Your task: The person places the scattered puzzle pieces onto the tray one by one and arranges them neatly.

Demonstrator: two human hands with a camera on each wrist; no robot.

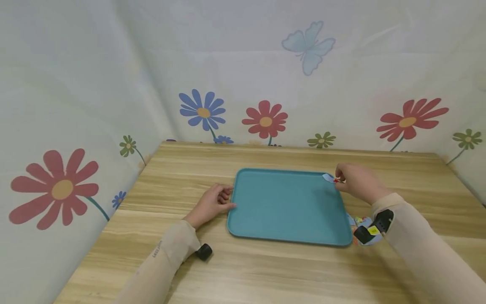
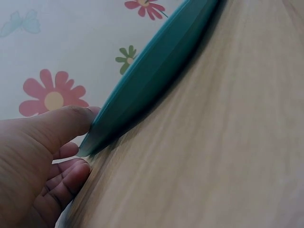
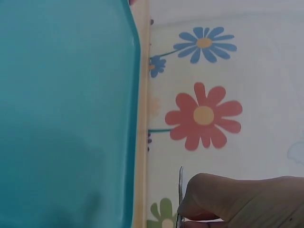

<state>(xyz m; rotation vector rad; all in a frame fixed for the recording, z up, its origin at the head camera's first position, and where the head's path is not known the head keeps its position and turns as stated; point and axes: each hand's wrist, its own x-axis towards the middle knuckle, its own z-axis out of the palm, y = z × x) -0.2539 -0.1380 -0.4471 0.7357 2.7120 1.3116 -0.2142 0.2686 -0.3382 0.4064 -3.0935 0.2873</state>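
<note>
A teal rectangular tray [image 1: 288, 207] lies on the wooden table. My left hand [image 1: 210, 205] holds the tray's left edge, and in the left wrist view its thumb [image 2: 71, 121] lies against the rim with curled fingers just below. Over the tray's far right corner, my right hand [image 1: 358, 181] pinches a thin flat printed piece [image 1: 328, 178], light blue with some red. The right wrist view shows that piece [image 3: 181, 190] edge-on between thumb and finger. More colourful printed pieces [image 1: 358, 220] lie by the tray's right side, partly hidden behind the right wrist's camera strap.
The wood-grain table [image 1: 265, 270] extends around the tray. A white sheet [image 1: 235, 50] printed with flowers and a butterfly hangs behind and on the left. A black camera [image 1: 204, 252] sits on the left wrist, another [image 1: 365, 234] on the right.
</note>
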